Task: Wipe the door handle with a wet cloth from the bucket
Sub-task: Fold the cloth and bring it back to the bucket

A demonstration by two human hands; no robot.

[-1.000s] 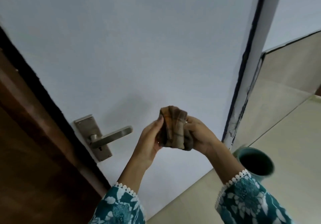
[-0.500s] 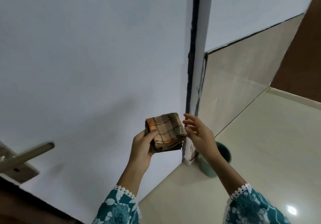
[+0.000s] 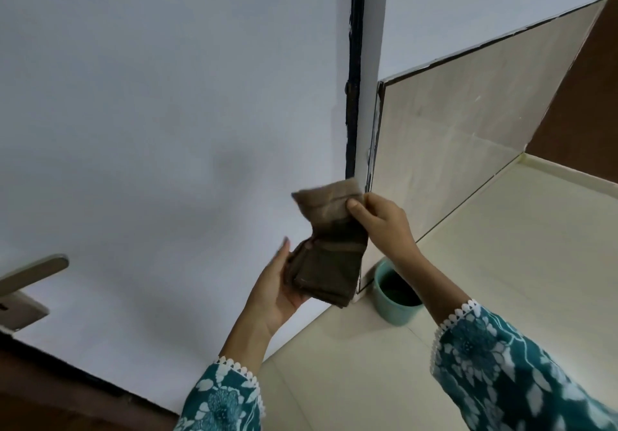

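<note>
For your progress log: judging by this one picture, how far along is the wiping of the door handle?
Done: the cloth is out of the bucket. In hand: the left hand cradles its lower fold while the right hand pinches the top, apparently unfolding it. Left: the door handle at the frame's left edge is untouched; whether the cloth is wet cannot be seen.

I hold the cloth (image 3: 329,246) between my left hand (image 3: 277,292) below and right hand (image 3: 381,218) above, before the door (image 3: 150,113). The door handle (image 3: 31,272) lies far left; the bucket (image 3: 393,292) sits on the floor (image 3: 501,246), below my right wrist.
</note>
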